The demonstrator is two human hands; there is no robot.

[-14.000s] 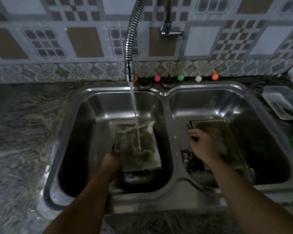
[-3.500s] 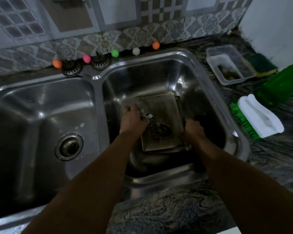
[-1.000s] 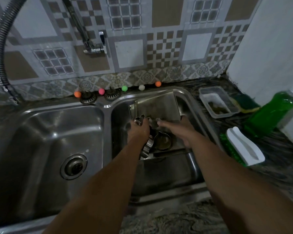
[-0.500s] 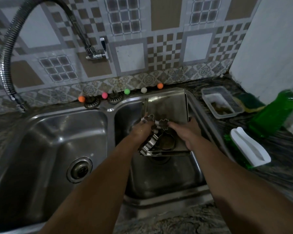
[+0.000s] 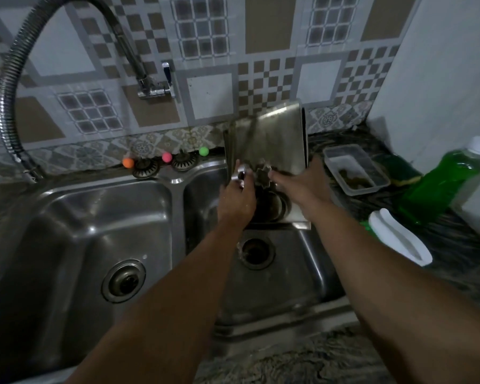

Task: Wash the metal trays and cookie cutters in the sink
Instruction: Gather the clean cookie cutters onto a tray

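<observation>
Trays are the big change from half a second back: the metal trays (image 5: 272, 139) I'm holding now stand higher and steeper over the right basin, their top edge up against the wall tiles, and the right drain (image 5: 257, 252) beneath them has come into sight. Fourteen seconds ago water ran from the faucet (image 5: 9, 106) onto a tray in the left basin; now no stream shows and that basin holds only its drain (image 5: 124, 281).

Counting from the left: one flexible faucet, one double sink (image 5: 178, 195) with two basins, and three coloured balls on its back rim, orange (image 5: 128, 162), pink (image 5: 166, 157) and green (image 5: 204, 151), with two strainer plugs (image 5: 164, 164) between them. My left hand (image 5: 236, 200) is closed around shiny cookie cutters (image 5: 243, 177), and a flower-shaped cutter (image 5: 263, 174) sits just beside its fingertips against the tray face. How many cutters there are I cannot tell, as they overlap and blur. My right hand (image 5: 302, 187) grips the trays at their lower right, fingers spread across the face; at least two tray edges show at the right side. A round item (image 5: 275, 206) lies against the lower tray between my hands.

On the table to the right I count one clear plastic tub (image 5: 355, 169), one white-backed scrub brush (image 5: 396, 236) with green bristles, one sponge (image 5: 399, 170) and one green soap bottle (image 5: 441, 181)
</observation>
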